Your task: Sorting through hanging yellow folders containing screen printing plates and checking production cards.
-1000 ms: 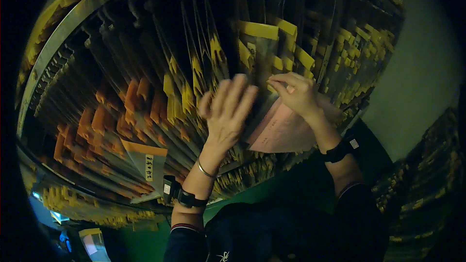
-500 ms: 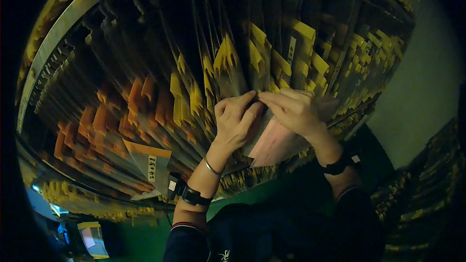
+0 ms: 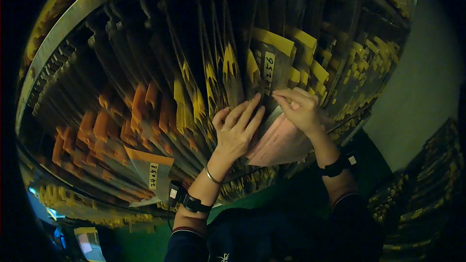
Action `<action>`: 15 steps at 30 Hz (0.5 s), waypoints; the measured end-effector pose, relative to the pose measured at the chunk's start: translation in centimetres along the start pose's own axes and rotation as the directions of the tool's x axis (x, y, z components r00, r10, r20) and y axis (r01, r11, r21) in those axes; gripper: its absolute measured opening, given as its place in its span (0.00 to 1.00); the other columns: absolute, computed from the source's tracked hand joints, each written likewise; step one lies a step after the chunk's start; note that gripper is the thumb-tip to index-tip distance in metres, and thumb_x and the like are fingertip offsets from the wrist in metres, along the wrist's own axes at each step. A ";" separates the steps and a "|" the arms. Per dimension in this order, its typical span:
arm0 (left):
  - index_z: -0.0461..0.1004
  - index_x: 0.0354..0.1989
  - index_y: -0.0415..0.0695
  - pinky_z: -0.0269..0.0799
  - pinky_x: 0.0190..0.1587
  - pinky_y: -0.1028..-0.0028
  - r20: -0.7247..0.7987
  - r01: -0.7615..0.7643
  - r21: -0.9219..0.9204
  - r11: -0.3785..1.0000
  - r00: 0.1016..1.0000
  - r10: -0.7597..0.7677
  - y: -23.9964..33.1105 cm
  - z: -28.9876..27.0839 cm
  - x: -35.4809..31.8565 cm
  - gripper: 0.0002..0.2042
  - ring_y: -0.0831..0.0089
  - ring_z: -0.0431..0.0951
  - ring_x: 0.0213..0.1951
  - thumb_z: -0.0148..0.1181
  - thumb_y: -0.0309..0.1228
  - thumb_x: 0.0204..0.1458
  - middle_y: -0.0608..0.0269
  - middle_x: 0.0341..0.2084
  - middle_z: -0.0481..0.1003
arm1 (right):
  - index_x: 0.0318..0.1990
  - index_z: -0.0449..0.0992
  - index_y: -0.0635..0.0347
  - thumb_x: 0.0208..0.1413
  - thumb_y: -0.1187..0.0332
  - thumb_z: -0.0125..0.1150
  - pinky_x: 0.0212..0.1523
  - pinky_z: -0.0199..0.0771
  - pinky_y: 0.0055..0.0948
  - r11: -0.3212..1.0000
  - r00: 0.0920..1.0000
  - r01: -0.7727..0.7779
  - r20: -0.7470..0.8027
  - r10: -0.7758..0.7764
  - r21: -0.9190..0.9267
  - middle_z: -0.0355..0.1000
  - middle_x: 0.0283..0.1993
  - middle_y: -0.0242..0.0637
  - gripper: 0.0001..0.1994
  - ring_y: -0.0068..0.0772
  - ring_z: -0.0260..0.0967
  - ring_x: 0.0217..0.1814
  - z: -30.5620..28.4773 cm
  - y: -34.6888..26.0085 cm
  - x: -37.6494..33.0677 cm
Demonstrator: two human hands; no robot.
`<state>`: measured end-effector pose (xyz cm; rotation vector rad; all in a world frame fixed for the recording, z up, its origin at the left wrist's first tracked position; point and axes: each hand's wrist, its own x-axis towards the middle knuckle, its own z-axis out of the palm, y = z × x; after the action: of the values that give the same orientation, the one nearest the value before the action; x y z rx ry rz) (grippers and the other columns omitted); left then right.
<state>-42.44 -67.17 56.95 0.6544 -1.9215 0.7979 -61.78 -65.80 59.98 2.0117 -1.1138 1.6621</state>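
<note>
Ahead of me hangs a dense row of clear plastic sleeves with coloured top edges. My left hand (image 3: 238,128) is open, fingers apart, its tips against the sleeves just left of a yellow-topped sleeve (image 3: 273,41) that bears a white handwritten label (image 3: 268,73). At that sleeve's lower right, my right hand (image 3: 300,109) has thumb and forefinger pinched together on the edge of a clear sleeve; exactly which one is hard to see. Between and below the hands, a pink sheet (image 3: 279,143) shows, partly covered by the right hand.
Orange-topped sleeves (image 3: 102,123) hang to the left, one tilted outward with a white label (image 3: 153,176). More yellow-tabbed sleeves (image 3: 366,68) fill the right. A curved metal rail (image 3: 63,36) bounds the rack. A pale wall (image 3: 422,87) stands at right, a green floor (image 3: 141,237) below.
My hands have moved apart; the left fingers have spread from a pinch and the right hand has shifted slightly right. The labelled yellow-topped sleeve now faces me more fully.
</note>
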 end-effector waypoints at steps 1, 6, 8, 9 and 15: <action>0.78 0.40 0.53 0.50 0.53 0.70 -0.010 -0.004 0.026 1.000 1.000 0.005 -0.2 0.1 -0.1 0.13 0.75 0.68 0.47 0.57 0.34 0.44 0.72 0.53 0.72 | 0.33 0.80 0.59 0.41 0.77 0.70 0.23 0.68 0.22 1.000 1.000 -0.001 0.021 0.001 0.007 0.76 0.27 0.36 0.09 0.26 0.71 0.22 0.0 0.0 -0.1; 0.78 0.34 0.46 0.51 0.50 0.70 -0.086 0.125 -0.033 0.992 0.988 -0.127 0.9 0.2 0.5 0.17 0.73 0.68 0.47 0.66 0.44 0.41 0.70 0.50 0.73 | 0.38 0.77 0.61 0.38 0.75 0.73 0.27 0.72 0.23 0.986 0.986 0.155 -0.062 -0.152 0.063 0.76 0.30 0.35 0.16 0.27 0.73 0.25 -0.1 0.8 -1.1; 0.78 0.33 0.47 0.51 0.50 0.71 -0.110 0.151 -0.017 0.988 0.982 -0.152 1.2 0.5 0.4 0.17 0.73 0.68 0.47 0.66 0.46 0.40 0.71 0.49 0.74 | 0.40 0.75 0.62 0.36 0.74 0.75 0.29 0.73 0.24 0.998 0.998 0.058 0.021 -0.059 0.006 0.76 0.32 0.35 0.20 0.29 0.74 0.28 -0.7 0.5 -2.5; 0.78 0.33 0.47 0.51 0.50 0.71 -0.122 0.162 -0.007 0.987 0.979 -0.161 1.3 0.6 0.3 0.18 0.73 0.68 0.47 0.66 0.47 0.40 0.71 0.49 0.74 | 0.40 0.74 0.62 0.35 0.73 0.75 0.30 0.73 0.24 0.999 0.999 0.046 0.024 -0.046 -0.003 0.76 0.32 0.35 0.21 0.30 0.75 0.28 -0.9 0.4 -2.9; 0.77 0.33 0.46 0.52 0.49 0.70 -0.141 0.188 -0.048 0.981 0.971 -0.193 1.5 0.6 0.6 0.14 0.74 0.70 0.45 0.68 0.40 0.40 0.71 0.47 0.75 | 0.38 0.74 0.61 0.35 0.74 0.75 0.29 0.74 0.24 0.995 0.992 0.089 -0.083 -0.093 -0.052 0.75 0.30 0.35 0.20 0.32 0.75 0.28 -1.6 -0.3 -3.3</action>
<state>-44.06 -66.74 56.85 0.7279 -1.7084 0.6707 -62.74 -63.31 57.40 1.9134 -1.0079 1.6431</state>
